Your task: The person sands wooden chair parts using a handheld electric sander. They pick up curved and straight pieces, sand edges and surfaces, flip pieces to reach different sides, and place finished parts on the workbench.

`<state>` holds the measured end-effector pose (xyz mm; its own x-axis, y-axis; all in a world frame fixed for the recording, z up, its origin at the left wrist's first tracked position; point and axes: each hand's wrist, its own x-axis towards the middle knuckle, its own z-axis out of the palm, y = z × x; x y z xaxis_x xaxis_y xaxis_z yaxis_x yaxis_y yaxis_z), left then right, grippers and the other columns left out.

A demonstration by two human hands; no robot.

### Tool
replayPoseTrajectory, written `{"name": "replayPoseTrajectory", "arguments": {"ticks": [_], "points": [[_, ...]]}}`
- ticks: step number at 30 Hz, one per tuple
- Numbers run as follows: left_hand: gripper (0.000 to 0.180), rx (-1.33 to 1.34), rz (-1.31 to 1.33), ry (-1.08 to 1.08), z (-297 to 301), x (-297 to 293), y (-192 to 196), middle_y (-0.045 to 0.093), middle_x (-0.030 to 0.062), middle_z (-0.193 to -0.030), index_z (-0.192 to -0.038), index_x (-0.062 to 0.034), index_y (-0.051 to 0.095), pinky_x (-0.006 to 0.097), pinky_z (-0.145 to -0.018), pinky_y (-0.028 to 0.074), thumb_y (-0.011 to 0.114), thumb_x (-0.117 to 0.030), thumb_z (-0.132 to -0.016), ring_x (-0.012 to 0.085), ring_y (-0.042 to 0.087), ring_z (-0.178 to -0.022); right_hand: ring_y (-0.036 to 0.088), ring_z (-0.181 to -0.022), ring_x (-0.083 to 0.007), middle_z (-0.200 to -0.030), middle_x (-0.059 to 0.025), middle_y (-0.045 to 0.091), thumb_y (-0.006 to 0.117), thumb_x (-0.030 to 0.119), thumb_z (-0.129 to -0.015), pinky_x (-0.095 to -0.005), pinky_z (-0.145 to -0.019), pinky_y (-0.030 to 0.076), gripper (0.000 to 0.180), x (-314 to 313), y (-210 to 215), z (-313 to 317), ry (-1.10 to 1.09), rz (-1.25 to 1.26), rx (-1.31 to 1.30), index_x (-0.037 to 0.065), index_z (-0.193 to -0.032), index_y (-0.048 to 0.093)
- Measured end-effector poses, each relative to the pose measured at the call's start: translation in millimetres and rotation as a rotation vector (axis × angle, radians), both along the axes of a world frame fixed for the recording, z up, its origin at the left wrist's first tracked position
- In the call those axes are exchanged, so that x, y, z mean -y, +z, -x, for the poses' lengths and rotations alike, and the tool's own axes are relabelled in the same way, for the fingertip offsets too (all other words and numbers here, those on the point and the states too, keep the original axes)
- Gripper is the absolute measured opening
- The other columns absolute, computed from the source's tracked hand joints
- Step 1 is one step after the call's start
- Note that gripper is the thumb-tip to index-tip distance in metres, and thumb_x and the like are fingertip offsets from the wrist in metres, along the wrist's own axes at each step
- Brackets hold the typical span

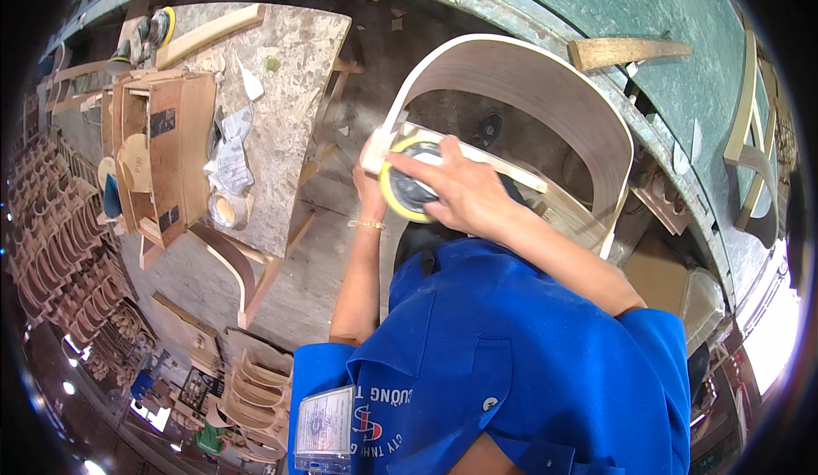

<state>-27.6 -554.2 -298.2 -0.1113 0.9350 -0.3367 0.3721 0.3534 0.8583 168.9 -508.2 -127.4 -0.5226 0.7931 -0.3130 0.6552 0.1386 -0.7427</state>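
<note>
A curved wooden chair frame, a bent band with a straight bar across its open side, stands in front of me. At its near left end, my left hand grips the wood, with most of its fingers hidden behind the corner. My right hand is closed over a round sander with a yellow rim and a dark middle. The sander lies against the frame's left end by the crossbar, its face tilted. Fingers of the right hand reach across the top of the sander toward that corner.
To the left, a worn table carries a wooden box, a crumpled cloth and a tape roll. A green-topped bench curves round the far right, with a wood piece on its edge. Curved parts are stacked far left.
</note>
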Motion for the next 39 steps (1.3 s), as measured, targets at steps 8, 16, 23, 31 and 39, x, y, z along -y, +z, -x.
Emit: {"name": "replayPoseTrajectory", "arguments": {"ticks": [8,16,23,31,39], "points": [[0.051,0.374,-0.165,0.297,-9,11,-9,0.066,0.0122,-0.110,-0.125,-0.0037,0.054,0.035,-0.089,0.048,0.072,-0.019,-0.080,0.0214,0.063,-0.104,0.060,-0.078,-0.0370,-0.102,-0.0222,0.048,0.071,0.011,-0.068,-0.0410,-0.063,0.055,0.081,-21,-23,33,-0.024,-0.173,-0.096,0.038,-0.138,0.041],[0.027,-0.099,-0.144,0.080,-6,-3,-5,0.070,0.0115,-0.082,-0.095,0.0035,0.067,0.033,-0.070,0.051,0.074,-0.017,-0.079,0.0186,0.068,-0.077,0.062,-0.081,-0.0337,-0.101,-0.0206,0.048,0.072,0.016,-0.070,-0.0414,-0.069,0.056,0.074,-84,-51,24,-0.161,-0.257,0.066,0.039,-0.135,0.045],[0.035,-0.183,-0.041,-0.058,0,-4,-3,0.068,0.0099,-0.094,-0.106,0.0049,0.061,0.031,-0.075,0.050,0.075,-0.009,-0.077,0.0151,0.065,-0.085,0.061,-0.086,-0.0343,-0.099,-0.0214,0.048,0.070,0.016,-0.071,-0.0410,-0.069,0.056,0.071,-81,-57,33,-0.192,-0.266,0.026,0.039,-0.134,0.046],[0.034,-0.225,-0.090,-0.096,5,-3,-1,0.068,0.0124,-0.098,-0.109,0.0009,0.061,0.036,-0.082,0.049,0.069,-0.018,-0.082,0.0220,0.064,-0.094,0.061,-0.087,-0.0354,-0.108,-0.0242,0.047,0.073,0.019,-0.071,-0.0412,-0.069,0.056,0.079,-42,-43,31,-0.129,-0.228,0.041,0.044,-0.137,0.039],[0.050,0.387,0.516,0.170,17,-35,84,0.063,0.0098,-0.114,-0.141,-0.0109,0.038,0.026,-0.067,0.054,0.047,-0.033,-0.098,0.0219,0.068,-0.087,0.062,-0.084,-0.0386,-0.102,-0.0263,0.051,0.067,0.014,-0.076,-0.0420,-0.066,0.054,0.078,49,-48,-71,-0.360,-0.118,0.145,0.036,-0.142,0.034]]}}
